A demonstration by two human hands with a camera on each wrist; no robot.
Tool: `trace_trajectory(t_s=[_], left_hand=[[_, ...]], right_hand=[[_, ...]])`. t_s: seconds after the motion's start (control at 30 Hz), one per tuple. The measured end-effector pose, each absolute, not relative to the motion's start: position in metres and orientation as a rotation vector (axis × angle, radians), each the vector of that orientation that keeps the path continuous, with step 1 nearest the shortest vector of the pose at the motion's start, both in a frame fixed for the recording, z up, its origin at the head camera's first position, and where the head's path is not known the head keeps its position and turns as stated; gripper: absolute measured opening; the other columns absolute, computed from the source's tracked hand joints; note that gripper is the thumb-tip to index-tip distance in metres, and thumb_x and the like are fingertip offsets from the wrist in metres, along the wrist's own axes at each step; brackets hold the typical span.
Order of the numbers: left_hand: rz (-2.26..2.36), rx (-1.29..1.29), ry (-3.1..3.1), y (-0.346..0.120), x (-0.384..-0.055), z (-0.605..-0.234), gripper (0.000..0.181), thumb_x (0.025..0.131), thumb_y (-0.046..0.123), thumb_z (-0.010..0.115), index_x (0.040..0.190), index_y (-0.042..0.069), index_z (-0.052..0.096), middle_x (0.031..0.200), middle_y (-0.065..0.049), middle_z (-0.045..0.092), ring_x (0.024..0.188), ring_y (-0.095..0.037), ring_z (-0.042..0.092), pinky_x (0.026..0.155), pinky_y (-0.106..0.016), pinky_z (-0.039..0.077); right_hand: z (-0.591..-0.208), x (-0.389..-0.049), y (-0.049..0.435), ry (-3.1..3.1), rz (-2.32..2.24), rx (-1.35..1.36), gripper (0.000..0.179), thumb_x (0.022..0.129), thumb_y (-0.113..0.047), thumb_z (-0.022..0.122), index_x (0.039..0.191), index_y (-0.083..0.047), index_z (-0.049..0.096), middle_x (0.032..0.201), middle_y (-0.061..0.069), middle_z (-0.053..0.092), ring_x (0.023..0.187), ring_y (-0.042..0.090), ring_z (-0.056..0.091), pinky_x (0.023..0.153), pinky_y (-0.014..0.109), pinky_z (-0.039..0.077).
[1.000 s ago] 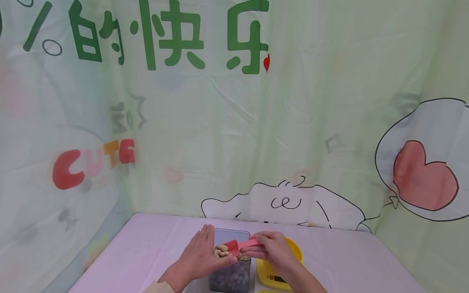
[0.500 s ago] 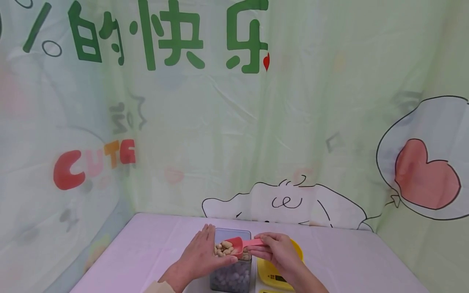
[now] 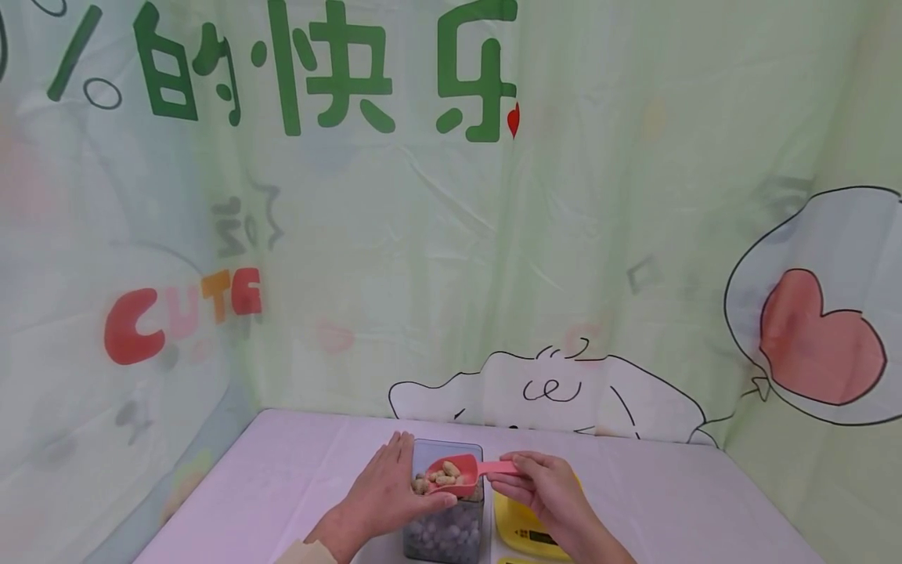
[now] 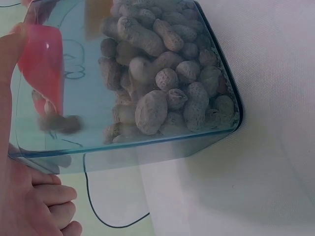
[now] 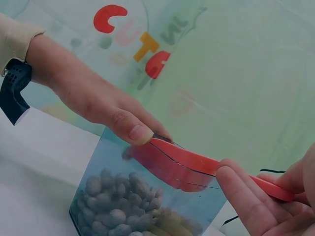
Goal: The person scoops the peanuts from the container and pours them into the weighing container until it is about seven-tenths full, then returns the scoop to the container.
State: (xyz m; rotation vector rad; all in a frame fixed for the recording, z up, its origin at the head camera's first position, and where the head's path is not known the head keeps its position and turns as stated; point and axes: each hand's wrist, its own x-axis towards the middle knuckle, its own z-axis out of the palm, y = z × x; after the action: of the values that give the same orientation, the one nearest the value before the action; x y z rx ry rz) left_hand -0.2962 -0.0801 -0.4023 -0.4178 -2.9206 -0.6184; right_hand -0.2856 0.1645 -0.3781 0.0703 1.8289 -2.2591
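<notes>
A clear container (image 3: 443, 529) partly filled with unshelled peanuts (image 4: 152, 110) stands on the table. My left hand (image 3: 384, 489) lies along its left side, fingers straight in the head view, with the thumb along the near rim. My right hand (image 3: 546, 489) pinches the handle of a pinkish-red scoop (image 3: 465, 468) from the right. The scoop's bowl is at the container's mouth, with several peanuts (image 3: 447, 474) in it. One blurred peanut (image 4: 61, 124) shows at the scoop's lip in the left wrist view.
Right of the container, partly behind my right hand, sits a yellow kitchen scale (image 3: 514, 529) with a dark display. A pale lilac cloth (image 3: 296, 454) covers the table. Printed curtains (image 3: 352, 258) hang behind and at the sides.
My right hand has drawn slightly right and the scoop with it. The scoop's bowl now lies more level, with peanuts gathered in it. The left hand stays in place.
</notes>
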Motion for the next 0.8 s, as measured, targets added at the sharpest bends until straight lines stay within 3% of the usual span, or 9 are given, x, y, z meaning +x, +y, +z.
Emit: trace_trajectory(t_s=[0.5, 0.8], left_hand=[[-0.635, -0.423, -2.92, -0.08, -0.295, -0.402, 0.114, 0.06, 0.083, 0.047, 0.138, 0.002, 0.025, 0.143, -0.017, 0.03, 0.134, -0.032, 0.024, 0.105, -0.053, 0.027], [-0.622, -0.406, -2.933, -0.08, -0.296, -0.403, 0.121, 0.055, 0.089, 0.039, 0.139, 0.004, 0.024, 0.144, -0.015, 0.029, 0.135, -0.031, 0.023, 0.106, -0.052, 0.027]], right_hand=[[-0.376, -0.285, 0.172, 1.788, -2.335, 0.082, 0.037, 0.096, -0.018, 0.041, 0.122, 0.008, 0.045, 0.099, 0.016, 0.067, 0.092, 0.026, 0.065, 0.082, 0.034, 0.051], [-0.369, -0.282, 0.176, 1.778, -2.398, 0.103, 0.037, 0.095, -0.019, 0.043, 0.122, 0.006, 0.046, 0.101, 0.016, 0.067, 0.094, 0.027, 0.065, 0.082, 0.035, 0.051]])
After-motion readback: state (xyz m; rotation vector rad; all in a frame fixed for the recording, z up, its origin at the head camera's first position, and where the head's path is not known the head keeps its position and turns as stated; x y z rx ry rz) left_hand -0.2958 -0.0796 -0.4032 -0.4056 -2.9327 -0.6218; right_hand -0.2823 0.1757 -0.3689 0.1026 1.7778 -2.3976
